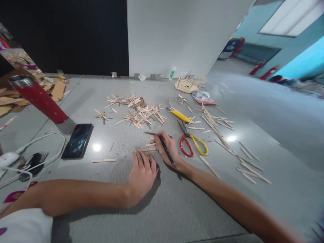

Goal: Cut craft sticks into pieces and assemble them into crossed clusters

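Observation:
In my right hand (165, 147) is a dark pencil (166, 150), slanting across the hand, its tip hidden by my fingers. Short wooden craft sticks (151, 145) lie just left of these fingers. My left hand (144, 172) rests on the table with bent fingers, its fingertips on the near end of a craft stick (148, 149). A dark patch shows between its fingers; I cannot tell what it is. Scissors (186, 135) with one red and one yellow handle lie open right of my right hand. Beyond them lies a yellow utility knife (179, 114).
A pile of craft sticks (144, 111) lies ahead, with longer sticks (220, 135) to the right. A phone (78, 141), a red flask (42, 101) and a white cable (48, 135) are at left. A stick-built frame (188, 84) and a plastic packet (204, 97) sit further back.

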The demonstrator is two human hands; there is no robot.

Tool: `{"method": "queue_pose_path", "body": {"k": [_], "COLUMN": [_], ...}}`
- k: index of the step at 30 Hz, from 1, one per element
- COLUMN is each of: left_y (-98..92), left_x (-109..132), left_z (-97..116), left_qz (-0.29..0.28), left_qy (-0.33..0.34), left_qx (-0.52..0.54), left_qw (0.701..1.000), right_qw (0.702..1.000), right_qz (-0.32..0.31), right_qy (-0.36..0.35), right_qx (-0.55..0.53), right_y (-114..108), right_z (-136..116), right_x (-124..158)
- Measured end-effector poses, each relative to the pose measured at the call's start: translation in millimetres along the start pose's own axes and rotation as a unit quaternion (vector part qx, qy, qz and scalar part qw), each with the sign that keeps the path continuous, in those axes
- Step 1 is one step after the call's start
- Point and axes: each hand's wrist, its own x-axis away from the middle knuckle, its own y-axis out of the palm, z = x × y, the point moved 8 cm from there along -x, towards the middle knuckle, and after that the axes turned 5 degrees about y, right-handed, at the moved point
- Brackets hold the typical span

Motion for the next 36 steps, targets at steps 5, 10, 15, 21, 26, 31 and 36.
{"method": "queue_pose_path", "body": {"k": [5, 10, 15, 21, 26, 31, 36], "left_y": [3.0, 6.0, 6.5, 3.7, -0.6, -1.9, -4.7], "left_x": [2.7, 4.1, 4.0, 3.3, 4.5, 5.8, 5.3], "left_z": [2.1, 4.1, 5.0, 4.8, 6.5, 12.1, 11.8], "left_qz": [0.004, 0.014, 0.034, 0.038, 0.055, 0.046, 0.042], "left_qy": [-0.003, -0.010, -0.024, -0.027, -0.013, 0.023, 0.036], "left_qx": [0.007, 0.024, 0.022, 0.014, 0.013, 0.008, 0.008], "left_qw": [1.000, 1.000, 0.999, 0.999, 0.998, 0.999, 0.998], "right_qw": [1.000, 0.996, 0.992, 0.983, 0.980, 0.977, 0.973], "right_qz": [-0.018, -0.035, -0.085, -0.139, -0.154, -0.165, -0.180], "right_qy": [-0.007, 0.022, 0.040, 0.064, 0.065, 0.075, 0.083], "right_qx": [-0.023, -0.074, -0.088, -0.102, -0.104, -0.112, -0.116], "right_y": [1.7, 2.7, 6.5, 15.3, 16.0, 16.9, 22.4], "right_z": [-0.7, 8.9, 6.0, 10.9, 14.9, 11.6, 13.6], "right_x": [2.5, 5.8, 5.8, 4.6, 4.3, 5.6, 6.8]}}
